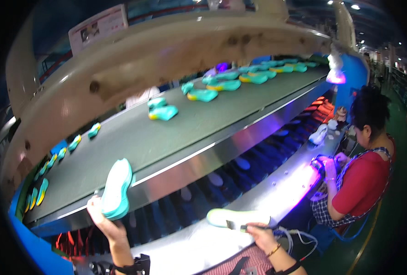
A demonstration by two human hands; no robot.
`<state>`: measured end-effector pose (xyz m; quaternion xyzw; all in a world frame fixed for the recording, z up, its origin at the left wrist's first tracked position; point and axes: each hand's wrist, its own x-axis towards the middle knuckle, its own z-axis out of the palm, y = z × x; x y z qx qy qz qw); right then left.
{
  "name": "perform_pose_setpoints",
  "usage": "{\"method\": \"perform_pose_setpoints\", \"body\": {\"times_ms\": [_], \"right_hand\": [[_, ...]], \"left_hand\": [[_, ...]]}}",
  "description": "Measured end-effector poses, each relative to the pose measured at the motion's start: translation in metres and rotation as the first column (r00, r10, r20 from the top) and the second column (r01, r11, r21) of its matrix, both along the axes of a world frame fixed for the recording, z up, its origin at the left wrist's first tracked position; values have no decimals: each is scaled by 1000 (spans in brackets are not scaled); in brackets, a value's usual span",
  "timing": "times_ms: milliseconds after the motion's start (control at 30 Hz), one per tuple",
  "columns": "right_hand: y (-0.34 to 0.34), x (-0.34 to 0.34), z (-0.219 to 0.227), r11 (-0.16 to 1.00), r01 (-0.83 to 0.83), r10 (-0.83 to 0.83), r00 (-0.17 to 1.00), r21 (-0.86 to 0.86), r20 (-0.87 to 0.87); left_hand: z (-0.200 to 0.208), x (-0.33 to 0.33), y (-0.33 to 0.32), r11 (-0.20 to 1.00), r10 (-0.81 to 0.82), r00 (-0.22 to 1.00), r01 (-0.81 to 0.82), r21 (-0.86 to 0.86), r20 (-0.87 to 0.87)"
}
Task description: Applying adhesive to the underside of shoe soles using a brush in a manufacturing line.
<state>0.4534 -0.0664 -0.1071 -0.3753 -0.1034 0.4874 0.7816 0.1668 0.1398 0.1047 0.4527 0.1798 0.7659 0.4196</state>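
My left hand (104, 221) grips a teal shoe sole (117, 187) by its lower end and holds it tilted upward at the near edge of the conveyor belt (134, 137). Between the fingers of my right hand (263, 237) is a brush (243, 227) with a dark handle, its head pointing left. The brush head overlaps a pale yellow-green shoe sole (218, 217) lying on the brightly lit worktop (185, 250). Whether the bristles touch that sole, I cannot tell.
Several teal and yellow soles (202, 95) ride on the belt. Below its metal edge (189, 167), dark soles (249, 176) stand in rows. To the right a co-worker (361, 183) in red sits bent over an item under purple light. Cables (299, 234) loop beside my right hand.
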Motion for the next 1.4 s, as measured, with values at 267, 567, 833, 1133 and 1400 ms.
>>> {"method": "perform_pose_setpoints", "body": {"times_ms": [267,567,833,1133,1400], "right_hand": [[-5,1,17,999,-24,21,992,25,127],[7,-51,41,925,-378,360,830,-44,426],[33,-95,77,897,-404,369,456,-181,810],[1,-97,98,683,-685,347,-3,-254,938],[46,-137,116,702,-657,558,268,-274,786]], "left_hand": [[-122,-18,-66,411,-850,443,896,-167,286],[-207,40,-140,-7,-684,273,925,-381,676],[-185,54,-157,239,-516,595,791,-563,617],[-193,2,-133,396,-549,655,751,-528,520],[-165,-10,-140,324,-525,543,840,-436,656]]}}
